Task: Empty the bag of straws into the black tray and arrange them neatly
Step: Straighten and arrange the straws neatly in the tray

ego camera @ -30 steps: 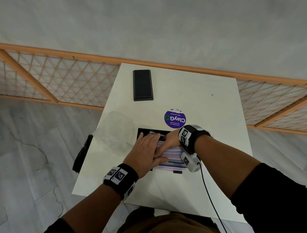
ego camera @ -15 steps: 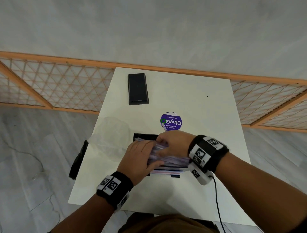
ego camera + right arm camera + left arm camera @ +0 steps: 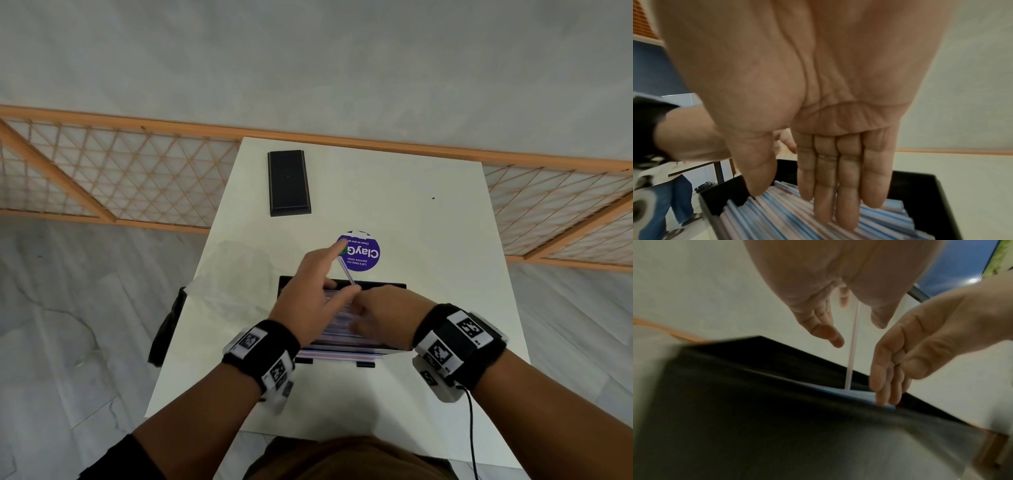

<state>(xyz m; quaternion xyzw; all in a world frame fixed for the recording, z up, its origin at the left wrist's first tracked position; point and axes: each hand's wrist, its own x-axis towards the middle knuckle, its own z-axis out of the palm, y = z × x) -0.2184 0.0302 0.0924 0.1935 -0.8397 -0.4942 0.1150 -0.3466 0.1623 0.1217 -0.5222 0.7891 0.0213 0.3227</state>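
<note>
The black tray [image 3: 383, 285] [image 3: 920, 186] sits near the table's front edge, filled with striped blue, pink and white straws [image 3: 335, 346] [image 3: 777, 211] lying side by side. My left hand [image 3: 308, 294] [image 3: 818, 313] is over the tray's left part and holds a single straw [image 3: 346, 271] [image 3: 852, 345] along its outstretched index finger. That straw slants up out of the tray towards the far side, with its lower end on the pile. My right hand [image 3: 380, 315] [image 3: 828, 178] hovers flat over the straws with straight fingers, the tips touching them.
A clear empty plastic bag [image 3: 236, 270] lies on the white table [image 3: 428, 222] left of the tray. A purple round sticker [image 3: 363, 253] is just beyond the tray, and a black box [image 3: 289, 183] lies farther back. A dark chair [image 3: 168, 329] stands at the table's left edge.
My left hand has lifted off the pile and now raises one straw with its index finger stretched out. My right hand has slid back to the right over the straws.
</note>
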